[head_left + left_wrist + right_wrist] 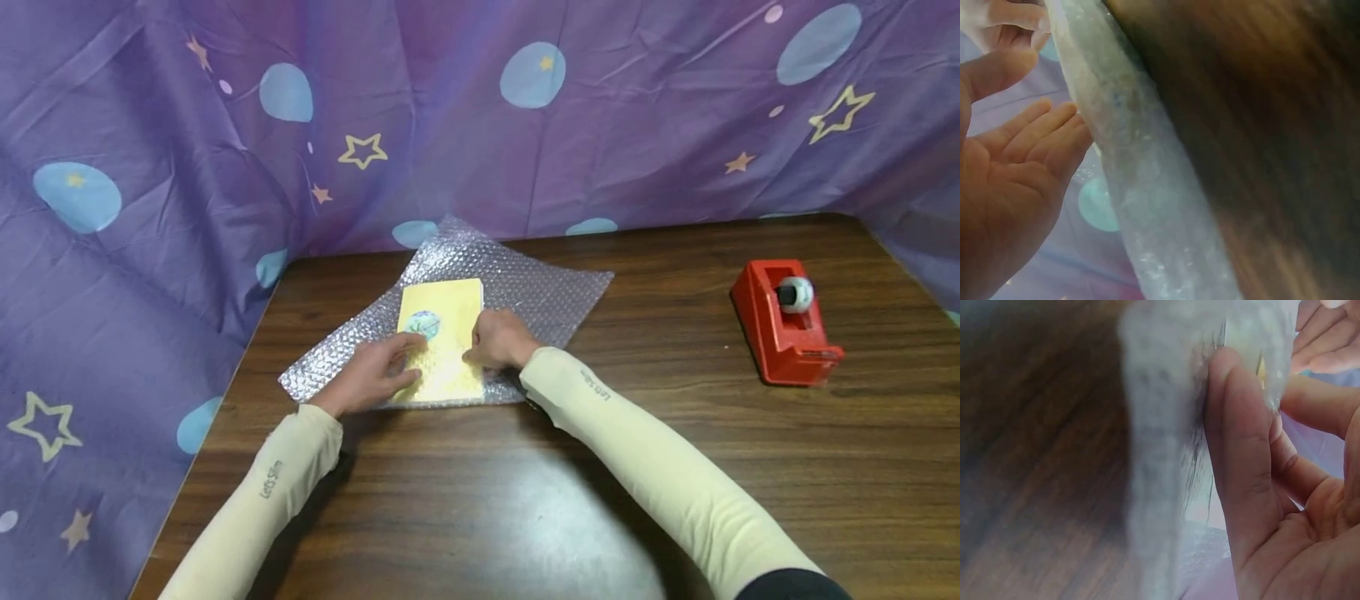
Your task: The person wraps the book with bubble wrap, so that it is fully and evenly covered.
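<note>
A yellow book (447, 298) with a round bluish picture on its cover lies on a sheet of bubble wrap (555, 292). The near part of the sheet is folded over the book's lower part, which looks glossy. My left hand (367, 373) rests at the book's left edge with fingers extended and thumb apart. At the right edge, my right hand (501, 337) pinches the bubble wrap between thumb and fingers. In the right wrist view, the fingers (1241, 431) lie against the wrap (1154, 456) beside the book's edge.
A red tape dispenser (783, 325) with a roll of tape stands on the right of the brown wooden table (487, 508). A purple curtain (450, 108) with stars and blue spots hangs behind the table and along its left side.
</note>
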The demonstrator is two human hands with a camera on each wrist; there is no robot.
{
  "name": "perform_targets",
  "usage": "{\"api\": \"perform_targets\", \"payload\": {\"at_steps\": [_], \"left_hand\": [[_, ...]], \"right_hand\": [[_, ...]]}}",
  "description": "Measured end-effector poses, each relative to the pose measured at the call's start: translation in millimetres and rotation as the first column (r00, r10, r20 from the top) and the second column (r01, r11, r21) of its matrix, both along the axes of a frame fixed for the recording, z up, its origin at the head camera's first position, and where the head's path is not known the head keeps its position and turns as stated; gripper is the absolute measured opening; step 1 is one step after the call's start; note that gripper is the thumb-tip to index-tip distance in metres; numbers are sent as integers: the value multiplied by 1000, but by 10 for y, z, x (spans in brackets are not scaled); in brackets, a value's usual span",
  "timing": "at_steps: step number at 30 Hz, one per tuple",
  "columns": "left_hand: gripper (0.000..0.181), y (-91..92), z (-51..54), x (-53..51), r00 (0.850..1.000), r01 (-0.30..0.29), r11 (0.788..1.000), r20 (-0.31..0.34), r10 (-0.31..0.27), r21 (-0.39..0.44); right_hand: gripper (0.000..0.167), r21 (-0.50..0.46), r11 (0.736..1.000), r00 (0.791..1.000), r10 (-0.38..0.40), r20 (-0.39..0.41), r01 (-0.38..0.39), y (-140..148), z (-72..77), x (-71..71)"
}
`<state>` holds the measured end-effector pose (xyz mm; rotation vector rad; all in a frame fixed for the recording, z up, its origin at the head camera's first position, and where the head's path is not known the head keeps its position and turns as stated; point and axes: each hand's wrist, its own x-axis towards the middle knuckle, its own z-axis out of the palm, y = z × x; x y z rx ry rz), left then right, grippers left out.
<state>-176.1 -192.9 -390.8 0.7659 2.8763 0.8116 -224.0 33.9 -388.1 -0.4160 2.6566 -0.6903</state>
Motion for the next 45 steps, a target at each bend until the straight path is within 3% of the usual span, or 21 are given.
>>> {"api": "perform_targets", "payload": {"at_steps": [2, 5, 10, 12, 17, 20, 23, 27, 31, 37, 40, 45], "left_hand": [[48, -6, -14, 2, 999, 15, 998, -41, -18, -68], [48, -11, -16, 6, 997, 48, 995, -55, -53, -89], [43, -31, -29, 24, 996, 55, 989, -61, -63, -137], [42, -24, -28, 26, 996, 52, 987, -67, -63, -151], [41, 30, -32, 11, 994, 68, 984, -73, -81, -163], [41, 48, -36, 12, 996, 59, 983, -57, -70, -172], [41, 53, -40, 16, 999, 40, 988, -24, -44, -151], [40, 65, -62, 0, 999, 32, 991, -10, -33, -127], [40, 79, -64, -16, 1000, 26, 991, 7, -25, -131], [42, 71, -11, -28, 999, 6, 990, 32, -1, -142], [41, 62, 1, -24, 999, 7, 989, 33, -2, -149], [39, 39, 6, -28, 1000, 20, 985, -16, -23, -170]], "right_hand": [[25, -5, 1000, 1000, 1, 5, -1, -10, 1, 4], [27, 15, 1000, 1000, 19, -19, -18, -21, 5, 13], [27, 91, 986, 987, 143, -73, -136, -29, 46, 5], [26, 100, 978, 980, 190, -60, -184, -12, 77, -17], [26, 66, 966, 969, 248, 7, -248, 140, 169, -133], [26, 13, 966, 966, 260, -4, -259, 274, 223, -273], [23, -11, 971, 970, 236, -58, -237, 397, 280, -462], [17, 11, 991, 984, 133, -118, -133, 516, 350, -709], [25, 66, 997, 994, 36, -106, -29, 577, 368, -884], [57, 128, 991, 999, -39, -27, 42, 624, 290, -1043], [60, 108, 991, 996, -80, 26, 77, 655, 224, -1081], [62, 30, 994, 994, -102, 43, 101, 683, 176, -1123]]}}
